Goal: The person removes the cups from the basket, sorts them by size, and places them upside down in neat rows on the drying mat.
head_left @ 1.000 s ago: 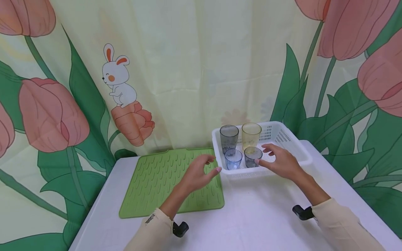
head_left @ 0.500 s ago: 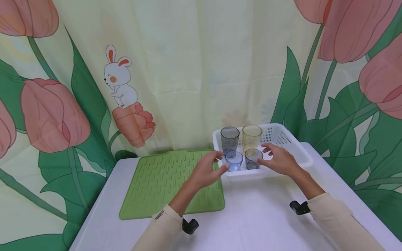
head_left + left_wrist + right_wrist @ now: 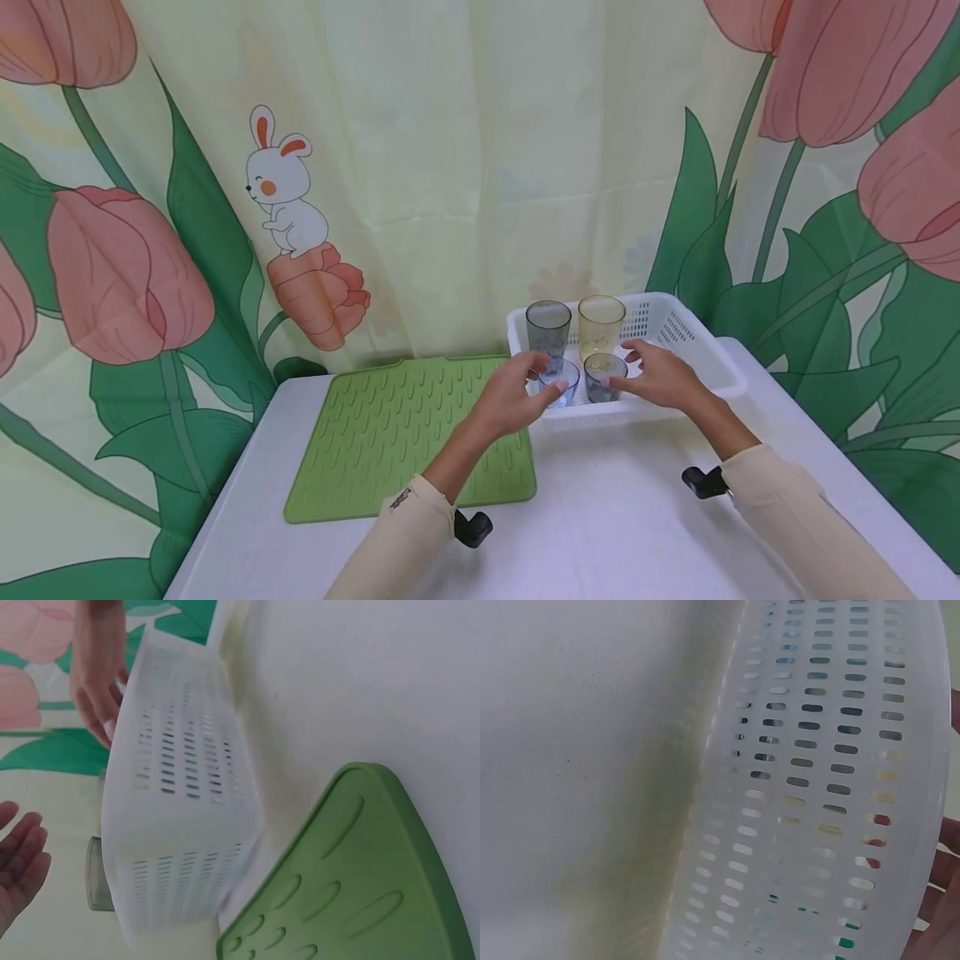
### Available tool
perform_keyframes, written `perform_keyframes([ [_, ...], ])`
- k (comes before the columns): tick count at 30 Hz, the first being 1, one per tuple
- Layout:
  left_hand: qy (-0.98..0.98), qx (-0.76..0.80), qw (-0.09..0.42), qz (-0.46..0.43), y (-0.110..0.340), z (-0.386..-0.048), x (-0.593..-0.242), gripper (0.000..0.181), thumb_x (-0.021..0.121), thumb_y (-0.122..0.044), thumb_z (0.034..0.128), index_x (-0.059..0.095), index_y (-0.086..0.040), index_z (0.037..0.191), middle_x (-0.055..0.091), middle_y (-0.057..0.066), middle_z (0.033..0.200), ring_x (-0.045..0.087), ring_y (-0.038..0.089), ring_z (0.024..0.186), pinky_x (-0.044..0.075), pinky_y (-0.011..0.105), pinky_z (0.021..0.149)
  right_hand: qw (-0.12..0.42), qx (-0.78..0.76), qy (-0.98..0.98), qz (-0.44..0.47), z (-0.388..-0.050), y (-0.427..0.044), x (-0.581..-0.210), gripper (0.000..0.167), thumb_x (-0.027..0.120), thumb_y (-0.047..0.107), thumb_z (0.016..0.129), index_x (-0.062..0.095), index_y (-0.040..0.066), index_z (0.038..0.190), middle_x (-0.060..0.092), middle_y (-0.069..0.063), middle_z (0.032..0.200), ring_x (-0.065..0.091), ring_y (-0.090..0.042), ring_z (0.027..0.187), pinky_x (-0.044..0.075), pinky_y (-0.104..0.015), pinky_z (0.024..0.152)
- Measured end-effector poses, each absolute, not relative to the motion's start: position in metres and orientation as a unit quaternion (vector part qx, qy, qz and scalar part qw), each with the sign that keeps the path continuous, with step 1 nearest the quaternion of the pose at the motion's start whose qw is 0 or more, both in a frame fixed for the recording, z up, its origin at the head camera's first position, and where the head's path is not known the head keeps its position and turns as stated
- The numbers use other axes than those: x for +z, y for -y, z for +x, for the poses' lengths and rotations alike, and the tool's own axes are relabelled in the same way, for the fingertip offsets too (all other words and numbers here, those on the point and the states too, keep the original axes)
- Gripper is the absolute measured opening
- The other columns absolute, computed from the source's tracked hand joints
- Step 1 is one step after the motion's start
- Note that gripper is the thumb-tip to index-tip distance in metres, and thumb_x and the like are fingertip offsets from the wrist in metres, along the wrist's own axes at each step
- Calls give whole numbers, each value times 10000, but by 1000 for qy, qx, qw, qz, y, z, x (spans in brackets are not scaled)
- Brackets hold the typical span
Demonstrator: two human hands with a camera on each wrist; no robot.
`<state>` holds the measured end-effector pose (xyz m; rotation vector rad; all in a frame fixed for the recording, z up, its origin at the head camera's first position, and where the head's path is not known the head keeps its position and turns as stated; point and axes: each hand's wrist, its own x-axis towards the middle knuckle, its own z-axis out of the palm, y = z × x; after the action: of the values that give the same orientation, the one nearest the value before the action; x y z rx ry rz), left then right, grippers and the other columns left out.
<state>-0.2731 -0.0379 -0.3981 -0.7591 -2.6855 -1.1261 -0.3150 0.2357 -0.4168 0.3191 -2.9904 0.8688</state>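
In the head view, two small glasses and two tall ones stand upright in a white plastic basket (image 3: 720,379). My left hand (image 3: 513,396) is over the basket's left rim, thumb and fingers spread about the small blue glass (image 3: 567,385), partly covering it. At the front right, my right hand (image 3: 660,379) reaches over the rim beside the small grey glass (image 3: 600,385), its thumb in front of it; contact is unclear. A tall grey glass (image 3: 547,325) and a tall yellow glass (image 3: 601,325) stand behind. Left-hand fingers (image 3: 19,855) look apart in the left wrist view.
A green ridged mat (image 3: 390,450) lies left of the basket on the white-covered table (image 3: 600,517). Behind the table hangs a curtain (image 3: 420,167) printed with tulips and a rabbit. The basket's slotted wall (image 3: 832,765) fills much of the right wrist view.
My left hand has moved right, from above the mat to the blue glass. My right hand has stayed by the grey glass, with its forearm shifting slightly left. The glasses have not moved.
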Motion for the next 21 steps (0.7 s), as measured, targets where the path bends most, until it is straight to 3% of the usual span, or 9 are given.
perform_keyframes([
  [21, 885, -388, 53, -253, 27, -278, -397, 477, 626, -426, 979, 586, -87, 1311, 659, 78, 1243, 639, 241, 1119, 536, 305, 922, -6, 264, 960, 93, -329, -233, -421, 900, 772, 495, 823, 432, -63, 1442, 580, -286, 1288, 611, -395, 1067, 585, -512, 825],
])
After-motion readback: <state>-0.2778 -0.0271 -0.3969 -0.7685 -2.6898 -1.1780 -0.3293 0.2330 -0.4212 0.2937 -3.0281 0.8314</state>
